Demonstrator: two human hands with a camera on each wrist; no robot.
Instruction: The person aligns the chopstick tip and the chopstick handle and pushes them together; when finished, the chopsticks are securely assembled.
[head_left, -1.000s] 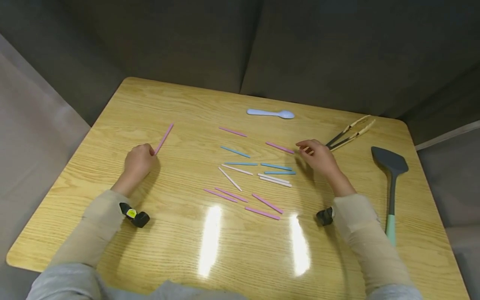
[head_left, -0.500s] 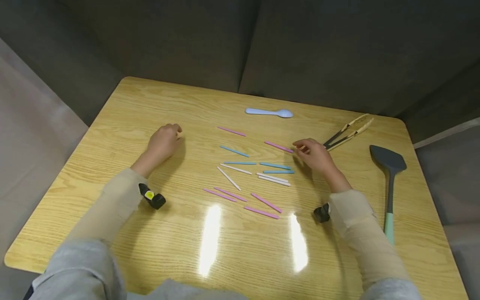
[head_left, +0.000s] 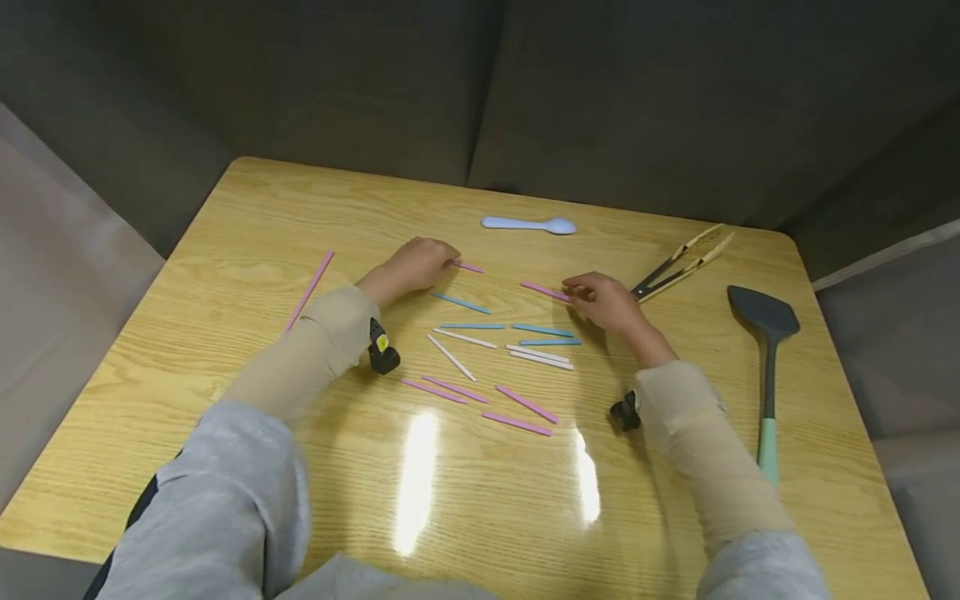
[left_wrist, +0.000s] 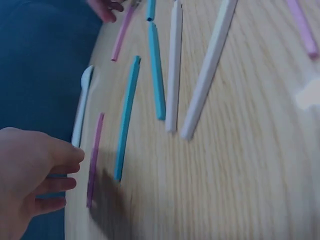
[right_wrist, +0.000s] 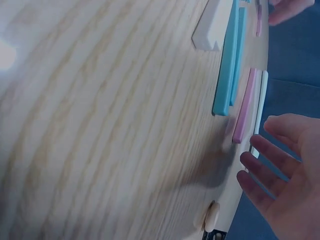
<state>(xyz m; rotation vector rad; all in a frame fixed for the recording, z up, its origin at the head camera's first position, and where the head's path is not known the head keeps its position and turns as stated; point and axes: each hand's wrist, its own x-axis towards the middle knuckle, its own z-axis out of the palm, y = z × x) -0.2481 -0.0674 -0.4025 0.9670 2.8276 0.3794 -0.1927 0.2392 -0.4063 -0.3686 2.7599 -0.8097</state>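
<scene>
My left hand (head_left: 416, 262) hovers at the left end of a pink stick (head_left: 468, 267) and hides part of it in the head view. In the left wrist view its loosely bent fingers stand beside that stick, apparently apart from it. My right hand (head_left: 606, 300) is at the right end of another pink stick (head_left: 546, 291). The right wrist view shows its fingers (right_wrist: 265, 172) spread, with nothing held. Blue sticks (head_left: 471, 326), white sticks (head_left: 452, 357) and more pink sticks (head_left: 517, 423) lie between and in front of the hands.
A pale blue spoon (head_left: 528, 224) lies toward the back edge. Tongs (head_left: 678, 265) rest just beyond my right hand, and a dark spatula (head_left: 765, 312) with a green handle lies at the right. One separate pink stick (head_left: 311, 287) is left of my left forearm.
My left hand has let go of the pink stick at the left and moved right to the upper pink stick. The right hand stays by its stick. The head view has shifted slightly.
</scene>
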